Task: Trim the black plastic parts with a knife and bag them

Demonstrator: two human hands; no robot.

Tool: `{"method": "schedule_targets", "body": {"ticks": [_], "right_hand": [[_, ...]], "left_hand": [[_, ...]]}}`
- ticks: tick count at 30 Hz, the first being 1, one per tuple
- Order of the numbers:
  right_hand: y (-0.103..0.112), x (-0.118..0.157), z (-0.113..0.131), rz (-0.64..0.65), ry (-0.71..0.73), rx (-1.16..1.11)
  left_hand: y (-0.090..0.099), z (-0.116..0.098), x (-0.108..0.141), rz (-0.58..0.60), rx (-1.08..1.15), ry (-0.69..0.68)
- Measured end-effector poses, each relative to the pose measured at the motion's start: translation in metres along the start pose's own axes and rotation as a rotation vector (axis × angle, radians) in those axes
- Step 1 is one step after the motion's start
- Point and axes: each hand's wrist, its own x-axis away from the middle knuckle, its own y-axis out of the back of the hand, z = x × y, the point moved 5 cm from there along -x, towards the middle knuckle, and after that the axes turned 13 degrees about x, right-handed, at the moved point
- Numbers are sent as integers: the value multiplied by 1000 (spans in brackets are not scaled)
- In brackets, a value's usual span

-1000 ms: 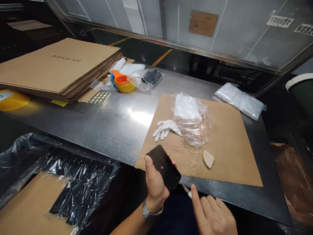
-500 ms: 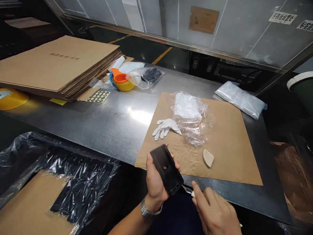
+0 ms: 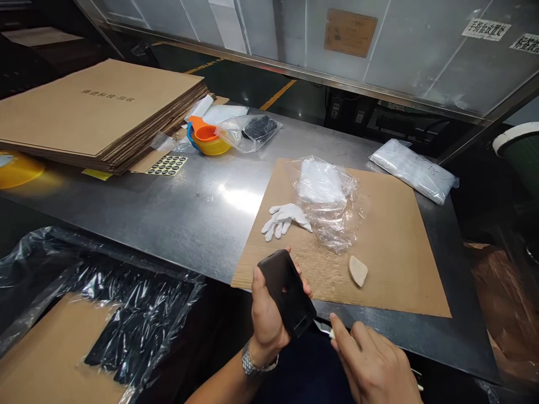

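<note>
My left hand (image 3: 268, 317) is wrapped round a black rectangular plastic shell (image 3: 286, 292), tilted, with a small round hole near its middle. A thin-bladed knife with a white handle (image 3: 323, 327) is in my right hand (image 3: 374, 359), the index finger stretched along it. The blade meets the lower right corner of the shell; whether it cuts there I cannot tell. Beyond the hands a white glove (image 3: 287, 219) and a beige wedge-shaped block (image 3: 357, 271) lie on a flat cardboard sheet (image 3: 391, 241).
Crumpled clear plastic bags (image 3: 326, 191) lie on the cardboard. A wrapped packet (image 3: 415, 168) is at the right. Tape rolls (image 3: 210, 143) and stacked cardboard (image 3: 105, 106) stand at the left on the metal table (image 3: 202, 207). A plastic-lined box with wrapped black parts (image 3: 138, 320) sits lower left.
The black shell and both hands keep nearly the same place. The right hand and knife have shifted very slightly, and the view has moved a little.
</note>
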Motion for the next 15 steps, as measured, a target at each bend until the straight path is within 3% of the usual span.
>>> {"method": "schedule_targets", "body": {"ticks": [4,8,15], "right_hand": [[-2,1,-1,0,1,35],[-1,-2,0,-43,-1,93],[4,-7,-6,-120,-37,-83]], "left_hand": [[0,2,0,15,-16,13],[4,4,0,-64,-42,44],[6,7,-4,-109,-78,211]]}}
